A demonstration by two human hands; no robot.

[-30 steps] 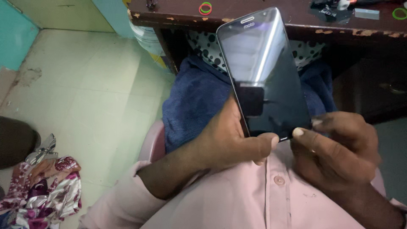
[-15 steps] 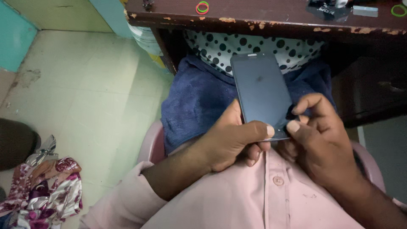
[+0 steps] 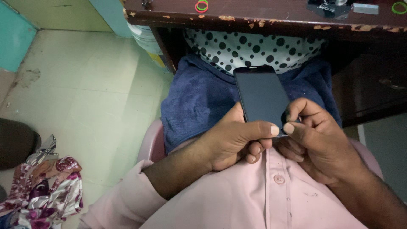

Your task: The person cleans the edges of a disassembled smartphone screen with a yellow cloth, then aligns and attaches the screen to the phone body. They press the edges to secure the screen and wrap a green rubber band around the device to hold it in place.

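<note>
Both hands are closing on the dark smartphone [image 3: 262, 96] at its lower end. Left hand [image 3: 231, 140] is wrapping around from the left side, thumb lying across the bottom edge of the screen, fingers curled underneath. Right hand [image 3: 316, 140] is pinching the lower right corner with thumb and forefinger. Phone is tilting face up over the lap, above a blue towel [image 3: 199, 101] and a polka-dot cloth [image 3: 237, 48], just below the worn wooden table [image 3: 263, 17].
</note>
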